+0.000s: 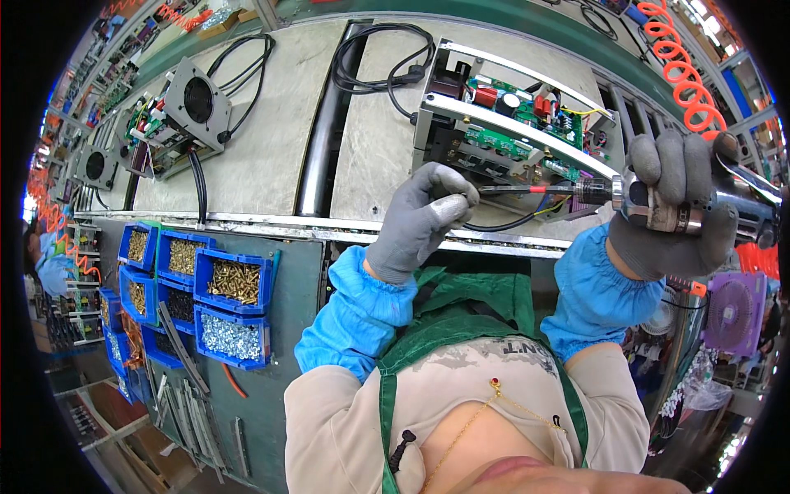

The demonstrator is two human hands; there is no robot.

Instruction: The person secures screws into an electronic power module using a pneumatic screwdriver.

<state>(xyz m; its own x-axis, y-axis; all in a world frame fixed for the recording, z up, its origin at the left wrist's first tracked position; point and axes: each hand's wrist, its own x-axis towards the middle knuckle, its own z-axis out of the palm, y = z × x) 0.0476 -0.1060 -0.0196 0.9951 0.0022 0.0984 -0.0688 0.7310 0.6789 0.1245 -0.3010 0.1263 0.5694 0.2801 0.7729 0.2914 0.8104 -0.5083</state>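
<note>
My right hand (671, 173), in a grey glove, is wrapped round a metal power screwdriver (745, 212) held level at chest height. Its long thin bit (512, 190) points left and has a red band. At the bit's tip, the thumb and forefinger of my left hand (415, 222), also gloved in grey, are pinched together. Whatever lies between those fingertips is too small to make out. Just beyond both hands stands an open metal-framed device (535, 152) with green circuit boards, red parts and wires. A black power cable (395, 82) runs from its left side.
Blue bins (234, 336) of brass-coloured, black and silver fasteners sit on the green bench at left. Near them lie metal strips (185, 420). A second device with a fan (197, 100) stands on the far-left work surface. An orange coiled hose (679, 70) hangs at far right.
</note>
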